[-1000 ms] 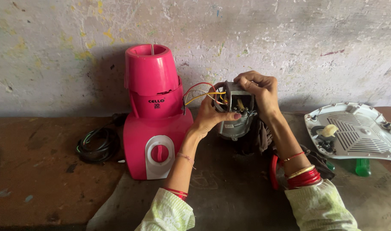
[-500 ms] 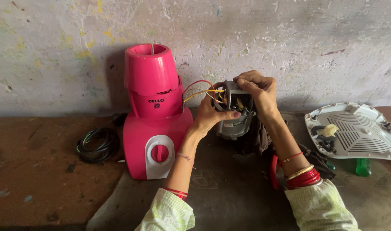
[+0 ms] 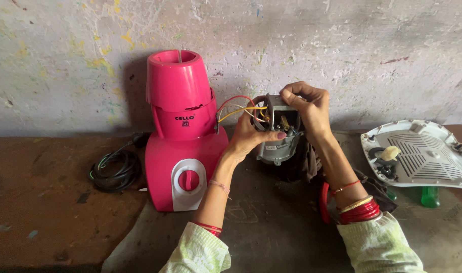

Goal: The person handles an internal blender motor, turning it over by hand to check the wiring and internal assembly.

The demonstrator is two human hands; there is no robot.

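**Both hands on a grey motor beside a pink mixer body**

Little has shifted since a second ago: both hands stay on the grey motor (image 3: 277, 136), held up off the bench just right of the pink mixer body (image 3: 183, 136). Left hand (image 3: 248, 134) cups the motor's near side, thumb pressed along its front. Right hand (image 3: 309, 108) curls over the top, fingertips pinching the metal edge. Red and yellow wires (image 3: 236, 107) run from motor to mixer. A black cord (image 3: 114, 169) lies coiled left; a white base plate (image 3: 423, 154) lies right.
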